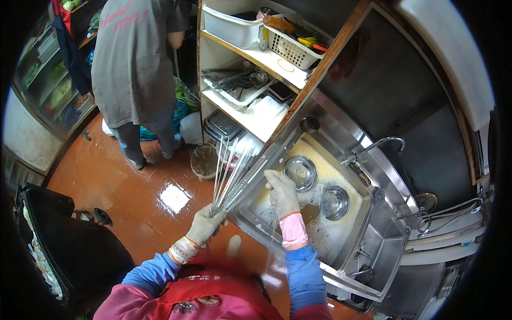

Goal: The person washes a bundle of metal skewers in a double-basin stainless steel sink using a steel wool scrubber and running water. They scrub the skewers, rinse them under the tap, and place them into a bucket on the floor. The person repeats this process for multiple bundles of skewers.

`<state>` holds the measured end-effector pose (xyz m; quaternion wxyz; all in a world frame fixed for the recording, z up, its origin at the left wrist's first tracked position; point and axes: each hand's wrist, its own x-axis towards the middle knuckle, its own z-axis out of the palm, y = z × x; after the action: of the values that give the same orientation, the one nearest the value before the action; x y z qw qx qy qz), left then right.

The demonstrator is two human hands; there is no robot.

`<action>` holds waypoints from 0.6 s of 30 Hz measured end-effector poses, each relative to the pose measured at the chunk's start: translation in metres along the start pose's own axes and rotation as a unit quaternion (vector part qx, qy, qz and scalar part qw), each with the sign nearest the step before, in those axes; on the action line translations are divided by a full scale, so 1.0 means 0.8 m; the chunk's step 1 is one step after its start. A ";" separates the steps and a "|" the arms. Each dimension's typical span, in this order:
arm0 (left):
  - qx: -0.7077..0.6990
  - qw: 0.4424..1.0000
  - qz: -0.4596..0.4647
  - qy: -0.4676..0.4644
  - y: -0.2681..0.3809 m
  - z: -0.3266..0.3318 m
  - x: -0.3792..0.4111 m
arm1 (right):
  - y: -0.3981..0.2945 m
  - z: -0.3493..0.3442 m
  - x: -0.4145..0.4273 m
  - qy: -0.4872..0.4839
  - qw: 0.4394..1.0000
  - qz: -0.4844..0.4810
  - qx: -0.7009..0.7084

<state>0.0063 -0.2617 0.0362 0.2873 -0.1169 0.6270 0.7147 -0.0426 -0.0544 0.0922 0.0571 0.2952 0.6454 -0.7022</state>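
Observation:
My left hand (203, 226), in a knitted work glove, grips a bundle of thin metal skewers (229, 176) that fan out away from me. Over the near side of the sink, my right hand (284, 195) is closed in a similar glove with a pink cuff. A single thin rod (275, 226) hangs below that hand and appears to be held in it. Two round metal bowls, a farther one (300, 173) and a nearer one (334, 203), sit in the large sink basin (366, 212) among soapy, foamy water.
A faucet (374, 148) arches over the sink's far side, with a scouring pad (378, 195) on the ledge. Wooden-edged shelves (256, 52) hold baskets of utensils. A person (134, 68) stands at the back left. A black bin (76, 248) is at left; a bucket (205, 162) stands below the shelves.

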 end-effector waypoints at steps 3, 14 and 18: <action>-0.007 1.000 -0.008 0.003 -0.006 0.002 0.001 | 0.003 0.009 0.010 0.014 0.999 -0.001 -0.044; -0.029 0.999 -0.015 -0.015 -0.011 -0.005 -0.002 | 0.013 0.005 0.036 0.118 0.985 -0.122 0.044; -0.029 0.999 -0.013 -0.011 -0.010 -0.023 -0.003 | -0.053 -0.083 0.024 0.186 0.956 -0.186 0.132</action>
<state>0.0093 -0.2794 0.0276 0.3002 -0.1256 0.6009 0.7301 -0.0548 0.0205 0.1203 -0.2348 0.3002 0.5898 -0.7120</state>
